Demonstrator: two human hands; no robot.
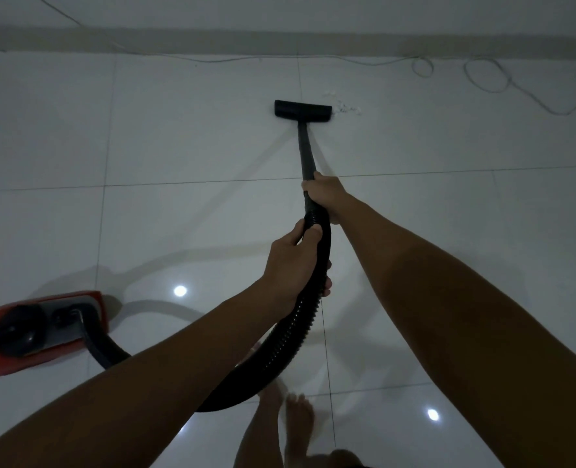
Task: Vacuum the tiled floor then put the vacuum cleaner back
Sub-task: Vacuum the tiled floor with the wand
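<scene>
Black was the floor nozzle [302,110], flat on the white tiled floor [178,130], with small white crumbs [345,109], perhaps paper, just beside its right end. From the nozzle the wand [306,153] rose to the right hand [323,194], which gripped its top. Nearer than the nozzle, the left hand [296,265] curled around the ribbed hose [290,336]. The red vacuum cleaner body [39,329] stood well apart, to the nozzle's left. A thin white cable [482,84] lay beyond the nozzle.
</scene>
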